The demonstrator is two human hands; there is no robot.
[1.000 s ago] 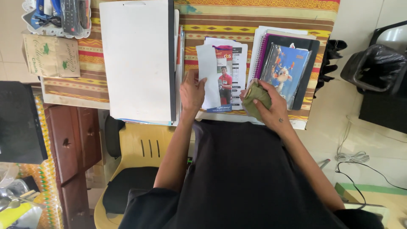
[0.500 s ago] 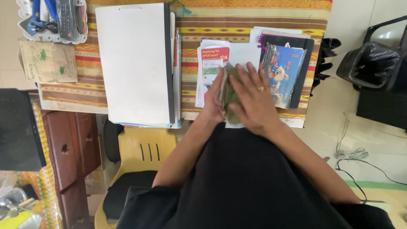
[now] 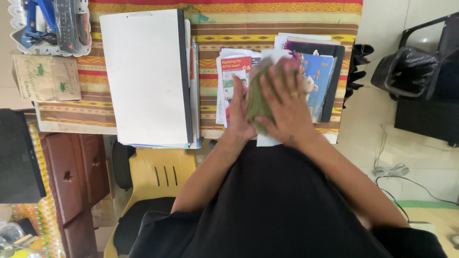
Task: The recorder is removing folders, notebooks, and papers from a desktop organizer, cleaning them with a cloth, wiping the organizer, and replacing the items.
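My right hand (image 3: 288, 106) lies with its fingers spread over a green cloth (image 3: 257, 98) and presses it onto the papers in the middle of the table. Motion blurs the cloth. My left hand (image 3: 239, 113) rests flat beside it on a stack of printed leaflets (image 3: 233, 67), touching the cloth's left edge. Right of my hands lies a dark folder with a colourful picture cover (image 3: 321, 76), partly hidden by my right hand. A striped woven tablecloth (image 3: 267, 24) covers the table.
A large white board with a dark spine (image 3: 143, 76) lies left of the leaflets on other papers. A tray of tools (image 3: 48, 24) and a brown paper packet (image 3: 45, 79) are at the far left. Below are a yellow plastic chair (image 3: 158, 172) and wooden drawers (image 3: 76, 172). A black-lined bin (image 3: 406, 67) and cables (image 3: 389, 169) are on the right.
My right hand has carried the green cloth left from beside the picture folder onto the papers. It now sits next to my left hand, which has stayed on the leaflets.
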